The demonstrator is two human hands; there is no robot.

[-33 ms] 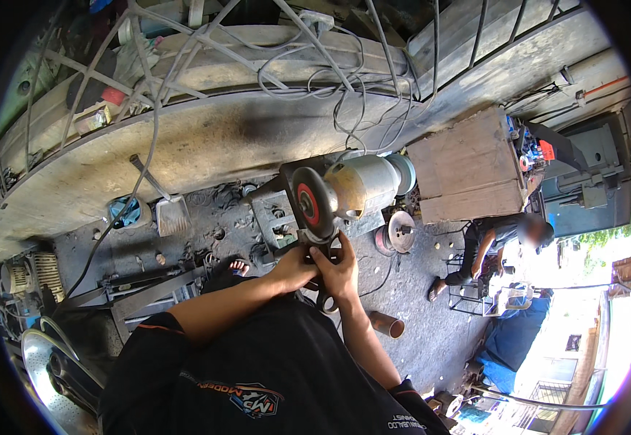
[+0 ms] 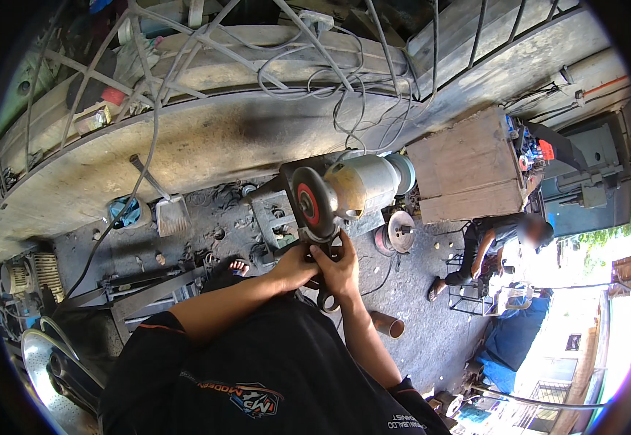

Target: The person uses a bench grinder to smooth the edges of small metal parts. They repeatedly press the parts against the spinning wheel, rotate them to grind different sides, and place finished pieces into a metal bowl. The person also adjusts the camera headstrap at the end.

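Both of my hands are in front of my chest, closed around a dark metal connecting rod [image 2: 326,299] with a ring-shaped lower end. My left hand [image 2: 294,271] grips it from the left. My right hand [image 2: 339,270] holds it from the right, thumb pressed on top. Its upper end, partly hidden by my fingers, is close under the wheel of a bench grinder [image 2: 363,185]; whether they touch I cannot tell. The grinder's near wheel [image 2: 311,205] is dark with a red ring at its middle, and a pale wheel [image 2: 403,174] is on the far end.
A dustpan [image 2: 173,215] and a bucket [image 2: 128,212] stand by the wall at left. A rusty pipe piece [image 2: 387,324] lies on the floor near my right forearm. Cardboard [image 2: 463,167] covers something at right, where another person [image 2: 495,243] sits working. Cables [image 2: 359,94] hang above the grinder.
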